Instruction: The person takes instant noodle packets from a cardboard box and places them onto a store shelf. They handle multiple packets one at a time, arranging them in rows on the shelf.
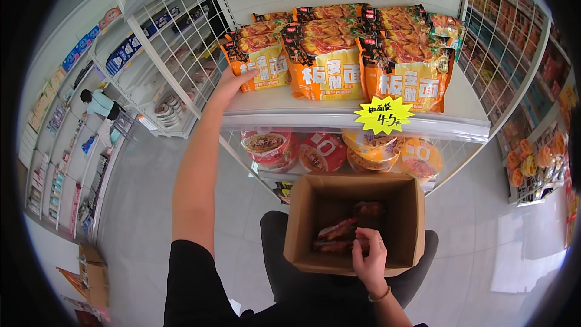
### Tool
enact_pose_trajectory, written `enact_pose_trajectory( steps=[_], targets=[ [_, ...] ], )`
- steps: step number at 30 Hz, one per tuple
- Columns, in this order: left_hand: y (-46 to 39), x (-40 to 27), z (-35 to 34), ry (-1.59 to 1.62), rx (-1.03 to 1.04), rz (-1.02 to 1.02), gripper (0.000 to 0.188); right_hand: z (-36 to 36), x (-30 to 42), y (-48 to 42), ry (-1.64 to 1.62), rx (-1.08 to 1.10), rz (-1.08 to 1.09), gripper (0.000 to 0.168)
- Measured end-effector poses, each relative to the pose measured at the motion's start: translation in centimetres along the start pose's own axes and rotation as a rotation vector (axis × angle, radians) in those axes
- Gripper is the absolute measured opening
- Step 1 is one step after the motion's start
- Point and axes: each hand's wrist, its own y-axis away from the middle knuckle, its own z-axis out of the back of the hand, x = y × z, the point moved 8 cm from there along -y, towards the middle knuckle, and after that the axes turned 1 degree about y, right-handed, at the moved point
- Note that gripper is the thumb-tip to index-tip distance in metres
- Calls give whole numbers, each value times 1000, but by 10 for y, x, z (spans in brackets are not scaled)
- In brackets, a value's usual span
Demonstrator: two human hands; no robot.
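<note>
An orange and yellow instant noodle packet (263, 63) stands at the front left of the shelf. My left hand (230, 82) grips its left side, thumb across the front. Beside it, rows of similar noodle packets (327, 66) line the shelf. An open cardboard box (404, 254) rests on my lap, with a few reddish packets (338, 229) lying low inside. My right hand (371, 254) reaches into the box with bent fingers at the end of one packet. Whether it grasps that packet is unclear.
A yellow starburst price tag (384, 115) hangs on the front edge of the shelf (290, 118). Bowl noodles (322, 151) sit one level below. White wire grids (504, 50) close the shelf sides. Far left, another person (103, 105) bends toward a rack.
</note>
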Motion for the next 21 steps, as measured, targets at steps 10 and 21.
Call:
enact_pose_trajectory(
  steps=[10,21],
  targets=[
    [-6,-24,-23,-292,-51,-252,58,4,3,-3,14,10,30,27],
    [223,-104,-171,-433,-263,-1053,50,31,26,18,-42,-153,301,29]
  ],
)
